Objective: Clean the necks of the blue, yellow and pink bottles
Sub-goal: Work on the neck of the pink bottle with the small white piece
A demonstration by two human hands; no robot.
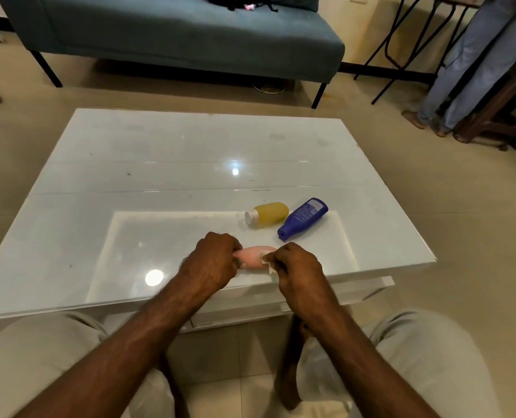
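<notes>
The seated person's knees in pale trousers (pixel 69 357) frame the bottom of the view, both forearms reaching out over the near edge of the glossy white table (pixel 160 152). The left hand (pixel 213 260) is curled closed around one end of the pink bottle (pixel 252 257), which lies sideways between the hands. The right hand (pixel 295 267) pinches a small white tissue (pixel 267 262) against the bottle's other end. Just beyond, the yellow bottle (pixel 270 214) and blue bottle (pixel 305 217) lie on their sides, close together. A blue-grey sofa (pixel 175 28) stands past the table.
</notes>
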